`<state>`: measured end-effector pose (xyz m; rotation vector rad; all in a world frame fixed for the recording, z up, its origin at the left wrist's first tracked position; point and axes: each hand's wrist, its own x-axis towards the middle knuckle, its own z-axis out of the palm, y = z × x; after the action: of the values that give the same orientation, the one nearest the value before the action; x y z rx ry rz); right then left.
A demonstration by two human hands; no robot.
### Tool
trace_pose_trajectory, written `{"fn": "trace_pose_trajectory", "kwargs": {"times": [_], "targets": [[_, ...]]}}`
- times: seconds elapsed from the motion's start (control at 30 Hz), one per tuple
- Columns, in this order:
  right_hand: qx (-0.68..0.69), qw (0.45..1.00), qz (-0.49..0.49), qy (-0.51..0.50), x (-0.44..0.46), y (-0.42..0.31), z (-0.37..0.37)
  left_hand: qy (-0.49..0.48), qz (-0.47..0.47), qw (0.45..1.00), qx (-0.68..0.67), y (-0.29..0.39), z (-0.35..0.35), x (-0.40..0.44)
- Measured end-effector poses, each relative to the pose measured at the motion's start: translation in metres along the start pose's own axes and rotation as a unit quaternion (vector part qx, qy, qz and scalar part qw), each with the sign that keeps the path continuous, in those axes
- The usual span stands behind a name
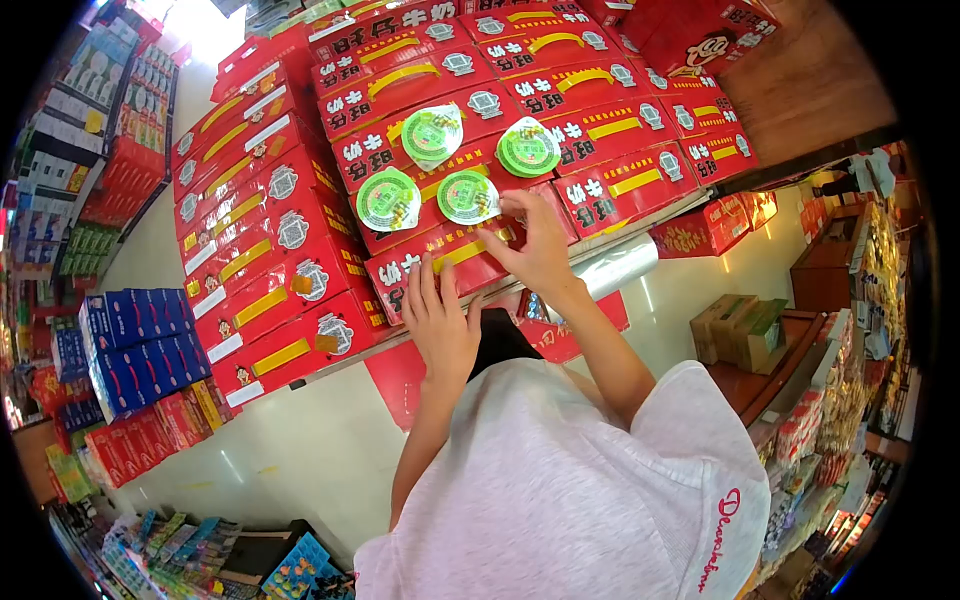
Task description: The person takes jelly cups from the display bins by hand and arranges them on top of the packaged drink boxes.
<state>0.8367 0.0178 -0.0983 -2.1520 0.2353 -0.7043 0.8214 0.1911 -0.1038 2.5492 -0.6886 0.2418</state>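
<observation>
Four green-lidded cups stand on red milk cartons [625,185] with yellow handles: an upper left cup [432,136], an upper right cup [528,148], a lower left cup [388,200] and a lower right cup [467,197]. My right hand [535,240] is at the right edge of the lower right cup, thumb and fingers apart; whether it touches the cup is hard to tell. Flat on the front carton, below the cups, lies my left hand [440,325], its fingers spread and holding nothing.
More red cartons [250,270] are stacked at the left. Blue boxes [150,350] stand beyond them near the shelves. A brown cardboard box [738,332] sits on a wooden ledge at the right. A wooden surface [815,75] lies at the upper right.
</observation>
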Motion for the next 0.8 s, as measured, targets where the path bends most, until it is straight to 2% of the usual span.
{"fn": "trace_pose_trajectory", "kwargs": {"times": [0.03, 0.1, 0.13, 0.17, 0.27, 0.43, 0.6, 0.73, 0.8], "targets": [[0.0, 1.0, -0.002, -0.001, -0.002, 0.003, -0.006, 0.002, -0.001, 1.0, 0.0, -0.001, 0.001, 0.001], [-0.177, 0.971, -0.152, -0.054, -0.008, 0.011, -0.02, 0.008, -0.013, 1.0, -0.015, -0.001, 0.003, 0.001], [-0.191, 0.964, -0.147, -0.112, -0.011, 0.007, -0.028, 0.009, -0.02, 1.0, -0.015, -0.001, 0.002, 0.001], [-0.188, 0.963, -0.15, -0.118, -0.011, 0.0, -0.035, -0.005, -0.02, 1.0, -0.006, 0.0, 0.0, 0.003], [-0.222, 0.941, -0.137, -0.218, -0.009, -0.003, -0.04, -0.022, -0.012, 1.0, 0.005, -0.003, -0.007, 0.011], [-0.24, 0.938, -0.133, -0.213, -0.012, 0.01, -0.035, -0.031, 0.018, 0.999, 0.005, -0.009, -0.011, 0.019], [-0.226, 0.942, -0.127, -0.214, -0.011, 0.008, -0.037, -0.064, -0.019, 0.998, 0.018, 0.001, -0.014, 0.023], [-0.234, 0.94, -0.146, -0.202, -0.014, 0.009, -0.037, -0.038, -0.034, 0.998, -0.031, 0.004, -0.019, 0.023], [-0.203, 0.963, -0.111, -0.141, -0.022, 0.018, -0.034, -0.027, -0.078, 0.997, 0.001, 0.008, -0.018, 0.012]]}}
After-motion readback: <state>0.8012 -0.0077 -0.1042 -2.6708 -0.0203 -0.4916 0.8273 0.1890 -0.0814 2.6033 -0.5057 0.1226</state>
